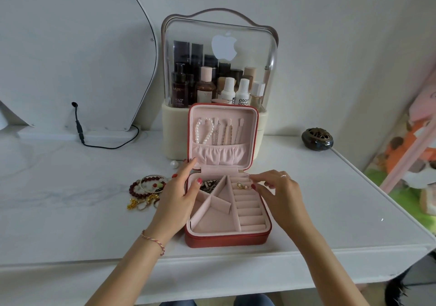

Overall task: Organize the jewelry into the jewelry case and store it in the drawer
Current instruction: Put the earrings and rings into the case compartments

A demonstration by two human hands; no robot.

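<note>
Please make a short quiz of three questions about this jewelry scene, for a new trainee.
1. True or false: the jewelry case is closed.
2. What hangs in its lid? A) pearl strand B) watch C) keys
3. On which side of the case do the loose bracelets lie?

Key: 1 false, the lid stands open. 2 A. 3 On the person's left, on the table, beyond the left hand.

Light: bright, soft, even daylight tone
Shadows: faint, short, under the forearms on the tabletop (pixel 70 211)
Glare: pale sheen on the clear cosmetics box (pixel 269 65)
Edges: wide-angle bending, near tabletop edge curves
Focus: slightly soft overall, right edge blurrier
</note>
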